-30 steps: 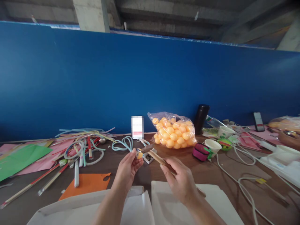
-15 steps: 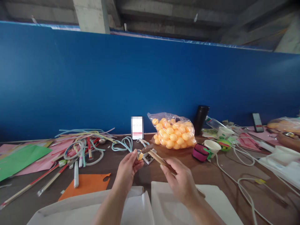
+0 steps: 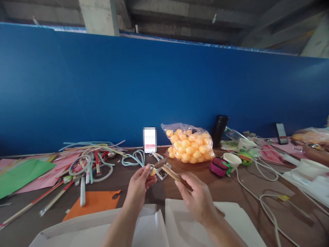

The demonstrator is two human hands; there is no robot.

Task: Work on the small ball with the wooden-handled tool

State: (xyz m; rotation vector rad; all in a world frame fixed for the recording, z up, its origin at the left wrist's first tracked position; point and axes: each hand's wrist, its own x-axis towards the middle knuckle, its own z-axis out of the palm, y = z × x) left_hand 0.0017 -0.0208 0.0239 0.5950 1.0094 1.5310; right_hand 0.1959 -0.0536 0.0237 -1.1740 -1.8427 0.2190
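Observation:
Between the thumb and fingers of my left hand (image 3: 141, 181) is an orange ping-pong ball (image 3: 153, 171), its visible side partly covered with shiny silver metal pieces. My right hand (image 3: 196, 193) is wrapped round the wooden handle of a hammer (image 3: 174, 175). The dark hammer head points left and lies right beside the ball; whether they touch I cannot tell. Just behind the ball stands a small white box (image 3: 162, 175) with small metallic pieces inside, partly hidden by the hammer and my left hand.
A clear bag of orange balls (image 3: 189, 145) lies behind my hands. To the right are a purple pouch (image 3: 219, 167), a paper cup (image 3: 232, 161), a black bottle (image 3: 220, 131) and white cables (image 3: 250, 190). Coloured tubes (image 3: 88, 164) and orange paper (image 3: 94, 202) lie left. White sheets (image 3: 195, 219) lie in front.
The view has shifted very slightly. Both hands keep their hold on the ball and the hammer, with the hammer head still beside the ball.

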